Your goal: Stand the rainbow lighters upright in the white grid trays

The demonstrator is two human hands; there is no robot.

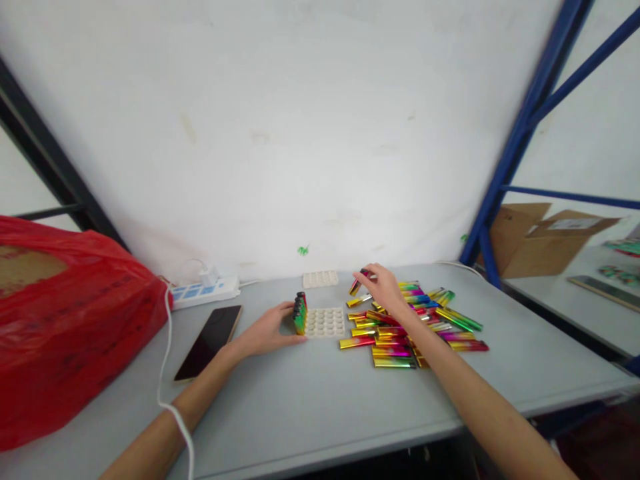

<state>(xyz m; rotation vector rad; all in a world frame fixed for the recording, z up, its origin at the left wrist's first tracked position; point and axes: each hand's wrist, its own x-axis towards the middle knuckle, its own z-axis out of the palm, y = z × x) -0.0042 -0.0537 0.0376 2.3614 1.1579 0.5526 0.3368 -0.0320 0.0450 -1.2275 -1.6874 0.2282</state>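
Several shiny lighters [300, 313] stand upright in a row at the left end of a white tray with round holes [326, 323]. My left hand [270, 328] is curved round that end, thumb at the near corner and fingers at the far side, gripping the tray. Between the fingertips of my right hand [381, 285] is a single tilted lighter [355, 287], red and gold with a dark end, held above the table. Below and right of that hand lies a loose pile of metallic lighters [395, 350] in gold, red, green and pink, partly hidden by my forearm.
A second white tray [321, 279] lies by the wall. To the left are a phone [210, 341], a power strip [206, 292], a white cable [165, 360] and a red plastic bag [80, 333]. A cardboard box [530, 247] stands beyond the blue frame [515, 147] on the right.
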